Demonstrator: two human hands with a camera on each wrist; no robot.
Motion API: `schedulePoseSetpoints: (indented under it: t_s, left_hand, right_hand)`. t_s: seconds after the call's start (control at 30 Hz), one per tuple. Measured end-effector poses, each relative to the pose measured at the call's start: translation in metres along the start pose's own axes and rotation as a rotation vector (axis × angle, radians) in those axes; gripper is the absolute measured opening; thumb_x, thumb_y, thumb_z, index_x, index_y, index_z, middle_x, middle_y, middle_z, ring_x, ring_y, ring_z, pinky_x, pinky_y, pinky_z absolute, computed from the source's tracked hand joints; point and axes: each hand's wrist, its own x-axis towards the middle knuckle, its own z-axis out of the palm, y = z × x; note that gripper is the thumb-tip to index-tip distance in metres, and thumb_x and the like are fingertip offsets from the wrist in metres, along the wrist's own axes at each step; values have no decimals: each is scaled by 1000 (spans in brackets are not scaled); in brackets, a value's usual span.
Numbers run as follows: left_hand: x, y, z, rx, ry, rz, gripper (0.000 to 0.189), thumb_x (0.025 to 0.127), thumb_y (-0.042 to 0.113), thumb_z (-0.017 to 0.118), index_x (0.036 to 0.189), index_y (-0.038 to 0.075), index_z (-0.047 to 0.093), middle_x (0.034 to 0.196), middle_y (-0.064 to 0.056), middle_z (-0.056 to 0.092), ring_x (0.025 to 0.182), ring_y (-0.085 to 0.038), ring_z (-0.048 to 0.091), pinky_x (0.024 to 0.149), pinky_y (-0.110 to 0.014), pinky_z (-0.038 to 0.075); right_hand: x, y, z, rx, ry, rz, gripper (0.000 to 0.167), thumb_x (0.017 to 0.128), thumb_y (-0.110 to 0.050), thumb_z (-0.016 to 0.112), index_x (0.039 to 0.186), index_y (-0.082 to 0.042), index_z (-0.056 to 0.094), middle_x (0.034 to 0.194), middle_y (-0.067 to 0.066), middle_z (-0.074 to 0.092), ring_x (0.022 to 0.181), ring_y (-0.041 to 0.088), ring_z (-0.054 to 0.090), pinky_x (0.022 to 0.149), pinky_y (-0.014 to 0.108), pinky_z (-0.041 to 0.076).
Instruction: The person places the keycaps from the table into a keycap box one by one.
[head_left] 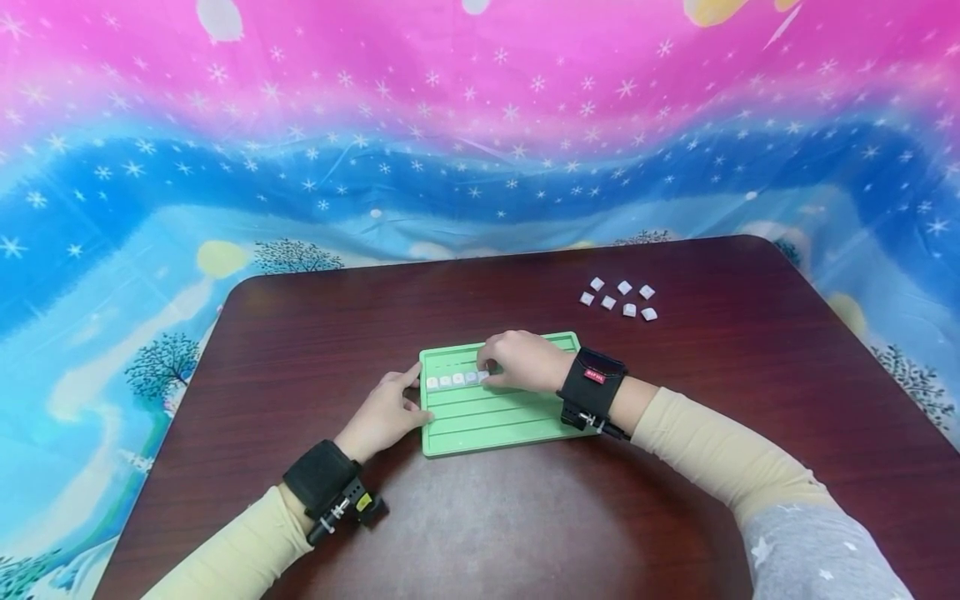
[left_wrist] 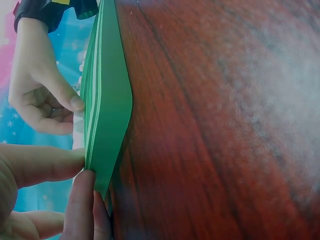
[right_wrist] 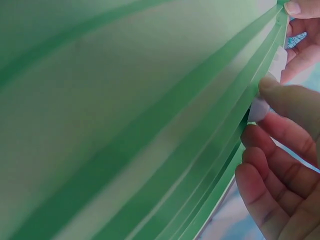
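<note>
A light-green tray (head_left: 487,429) with raised parallel ridges lies on the table. Several white keycaps (head_left: 446,381) stand in a row along one of its upper grooves, starting from the left end. My left hand (head_left: 382,412) grips the tray's left edge between thumb and fingers. Over the tray, my right hand (head_left: 528,361) pinches a white keycap (right_wrist: 259,109) between thumb and index finger, at the right end of that row. In the right wrist view the other fingers (right_wrist: 255,185) curl beside the tray's rim.
Several loose white keycaps (head_left: 629,310) lie in a loose group on the dark wooden table (head_left: 337,325), beyond the tray to the right. A patterned pink and blue cloth (head_left: 450,125) hangs behind the table and along its sides.
</note>
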Motion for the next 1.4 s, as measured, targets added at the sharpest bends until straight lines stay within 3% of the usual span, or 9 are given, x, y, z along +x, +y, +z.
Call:
schedulePoseSetpoints:
  t_s: [0.2,0.33,0.7,0.83,1.07,1.23,1.4]
  left_hand:
    - [-2,1,-1,-19,-4,33,82,91,0,73,157,-10,26,130,-26,49,83,-18,60,73,-31,50]
    - [-3,2,-1,-25,0,22,83,90,-1,73,157,-9,26,132,-26,48,82,-17,60,73,-31,50]
    - [-1,3,1,-16,9,-5,83,90,-1,74,158,-6,26,134,-25,48,83,-17,60,74,-33,50]
    - [-2,2,1,-16,9,-13,83,90,-1,74,159,-5,26,134,-24,48,83,-17,60,74,-33,50]
    - [-2,0,2,-23,6,-11,83,91,-2,74,159,-5,27,134,-25,48,84,-17,60,73,-33,51]
    - [-2,1,2,-27,2,-11,83,91,-2,73,159,-5,26,134,-25,47,84,-18,61,73,-33,51]
    - [-1,1,1,-20,5,-11,84,91,-2,73,159,-5,26,136,-26,47,84,-17,61,73,-33,51]
  right_hand:
    - [-4,2,-3,82,-18,-10,22,93,-16,78,113,-8,77,104,2,72,91,12,66,82,26,52]
    - [-7,4,-4,106,-16,-16,24,94,-15,77,116,-7,77,107,3,72,93,12,67,83,26,52]
    - [-27,25,-21,92,130,10,25,94,-12,77,118,-5,77,112,6,72,100,19,68,87,34,55]
    - [-37,35,-35,89,169,45,30,92,-10,78,121,-5,76,114,7,72,104,21,68,89,37,54]
    - [-56,54,-56,66,225,119,33,93,-9,77,125,-3,73,109,10,71,91,21,64,77,37,52]
    - [-70,70,-72,44,298,209,32,98,-18,72,127,-5,72,113,10,72,96,23,66,83,42,53]
    - [-89,90,-82,113,341,331,36,105,-28,63,133,-5,69,126,13,69,108,29,65,93,50,49]
